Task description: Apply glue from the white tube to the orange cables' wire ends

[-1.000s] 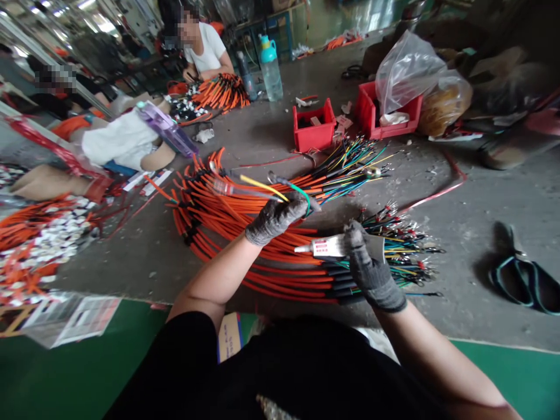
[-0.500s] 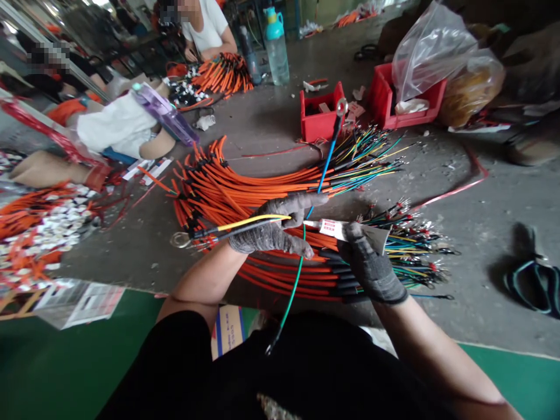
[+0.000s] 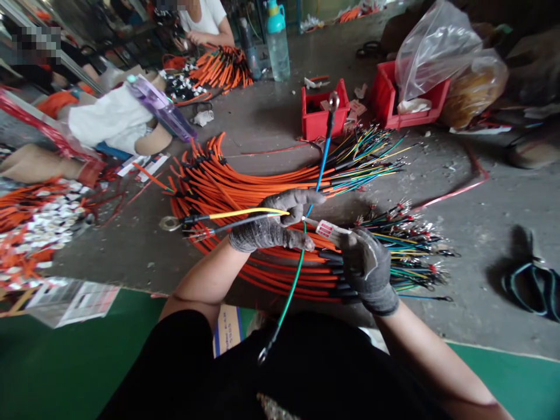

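Observation:
My left hand (image 3: 273,224), in a grey glove, grips a cable whose wires splay apart between its fingers. The blue wire (image 3: 324,160) points up and away, the green wire (image 3: 292,291) hangs toward my body, and the yellow wire (image 3: 240,212) and a grey wire (image 3: 238,223) lie leftward over the glove. Ring terminals show on several wire ends. My gloved right hand (image 3: 367,265) is closed around a white squeeze tube (image 3: 329,230) with red print. Its thin nozzle points at the spot where the wires part. Most of the tube's rear is hidden by my fingers.
Orange cable bundles (image 3: 262,181) lie on the grey table (image 3: 481,233) under and beyond my hands. Two red bins (image 3: 321,119) and a blue-capped bottle (image 3: 279,49) stand farther back. Scissors (image 3: 531,280) lie at the right. A person (image 3: 210,26) sits across the table.
My right hand has turned and dropped slightly, tilting the tube so its nozzle end sits higher. The blue and yellow wires have shifted a little left; my left hand keeps its grip.

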The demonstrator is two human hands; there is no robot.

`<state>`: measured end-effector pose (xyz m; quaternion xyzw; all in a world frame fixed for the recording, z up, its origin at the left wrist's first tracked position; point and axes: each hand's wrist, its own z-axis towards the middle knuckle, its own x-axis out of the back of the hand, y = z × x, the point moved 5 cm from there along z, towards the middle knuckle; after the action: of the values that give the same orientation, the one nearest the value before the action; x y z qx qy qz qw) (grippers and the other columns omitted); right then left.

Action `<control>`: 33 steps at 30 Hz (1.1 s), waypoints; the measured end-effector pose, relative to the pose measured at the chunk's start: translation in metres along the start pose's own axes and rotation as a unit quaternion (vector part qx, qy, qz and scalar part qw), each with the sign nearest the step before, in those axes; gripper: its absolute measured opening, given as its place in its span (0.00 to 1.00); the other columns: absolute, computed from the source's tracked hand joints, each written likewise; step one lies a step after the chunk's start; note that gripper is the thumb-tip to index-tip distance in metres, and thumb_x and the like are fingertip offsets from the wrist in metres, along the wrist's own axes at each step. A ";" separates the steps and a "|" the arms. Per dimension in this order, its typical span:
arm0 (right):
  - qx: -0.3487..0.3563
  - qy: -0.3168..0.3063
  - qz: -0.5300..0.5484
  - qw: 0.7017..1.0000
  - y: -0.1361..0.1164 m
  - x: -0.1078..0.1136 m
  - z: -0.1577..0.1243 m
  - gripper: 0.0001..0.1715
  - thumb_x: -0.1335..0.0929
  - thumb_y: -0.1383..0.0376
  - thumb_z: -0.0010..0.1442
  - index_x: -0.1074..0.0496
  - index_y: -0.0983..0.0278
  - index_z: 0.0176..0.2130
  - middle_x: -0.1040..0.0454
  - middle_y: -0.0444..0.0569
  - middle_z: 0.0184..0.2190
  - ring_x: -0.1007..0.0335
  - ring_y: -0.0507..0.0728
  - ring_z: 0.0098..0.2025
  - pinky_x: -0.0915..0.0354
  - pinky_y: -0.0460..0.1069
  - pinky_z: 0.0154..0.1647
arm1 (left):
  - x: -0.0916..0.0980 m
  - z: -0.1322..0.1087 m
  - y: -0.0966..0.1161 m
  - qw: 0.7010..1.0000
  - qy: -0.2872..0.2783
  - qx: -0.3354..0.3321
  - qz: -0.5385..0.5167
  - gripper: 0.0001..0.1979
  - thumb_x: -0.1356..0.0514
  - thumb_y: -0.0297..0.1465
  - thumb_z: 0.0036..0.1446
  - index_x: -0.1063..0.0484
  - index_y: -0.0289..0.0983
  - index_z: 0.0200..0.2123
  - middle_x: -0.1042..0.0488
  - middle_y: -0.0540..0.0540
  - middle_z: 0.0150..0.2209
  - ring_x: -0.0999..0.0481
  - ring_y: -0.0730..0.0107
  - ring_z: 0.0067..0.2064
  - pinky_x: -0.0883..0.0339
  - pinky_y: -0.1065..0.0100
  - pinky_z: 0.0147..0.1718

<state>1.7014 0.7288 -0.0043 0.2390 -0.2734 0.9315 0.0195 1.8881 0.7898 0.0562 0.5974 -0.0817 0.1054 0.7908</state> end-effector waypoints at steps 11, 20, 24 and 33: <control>0.028 -0.034 -0.011 0.999 -0.003 -0.003 0.006 0.21 0.39 0.66 0.71 0.31 0.60 0.27 0.32 0.47 0.21 0.39 0.54 0.23 0.47 0.50 0.23 | 0.002 0.017 0.000 1.000 0.013 -0.014 -0.013 0.28 0.24 0.53 0.45 0.25 0.38 0.36 0.31 0.51 0.30 0.31 0.72 0.30 0.32 0.66 0.30; 0.120 0.019 -0.157 0.980 -0.011 -0.004 0.006 0.22 0.35 0.64 0.71 0.31 0.61 0.24 0.32 0.47 0.20 0.44 0.54 0.22 0.54 0.52 0.25 | -0.001 0.034 -0.001 0.985 0.158 -0.044 0.050 0.22 0.37 0.52 0.63 0.28 0.37 0.34 0.27 0.50 0.29 0.24 0.70 0.33 0.24 0.66 0.38; 0.137 0.014 -0.160 0.978 -0.013 -0.003 0.007 0.20 0.35 0.64 0.72 0.27 0.62 0.27 0.30 0.47 0.22 0.42 0.54 0.23 0.53 0.51 0.25 | 0.000 0.036 -0.003 0.979 0.203 -0.019 0.012 0.27 0.34 0.57 0.56 0.27 0.36 0.32 0.27 0.50 0.25 0.24 0.72 0.30 0.27 0.70 0.30; 0.037 -0.015 -0.052 0.998 0.006 -0.012 0.002 0.21 0.36 0.63 0.72 0.31 0.61 0.25 0.32 0.47 0.22 0.39 0.54 0.23 0.49 0.50 0.24 | -0.002 0.028 -0.005 0.979 0.204 -0.023 -0.007 0.26 0.33 0.55 0.58 0.24 0.36 0.30 0.38 0.56 0.15 0.37 0.77 0.17 0.40 0.70 0.19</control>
<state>1.7117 0.7238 -0.0110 0.2671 -0.2262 0.9351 0.0549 1.8879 0.7616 0.0587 0.5453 0.0826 0.2175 0.8053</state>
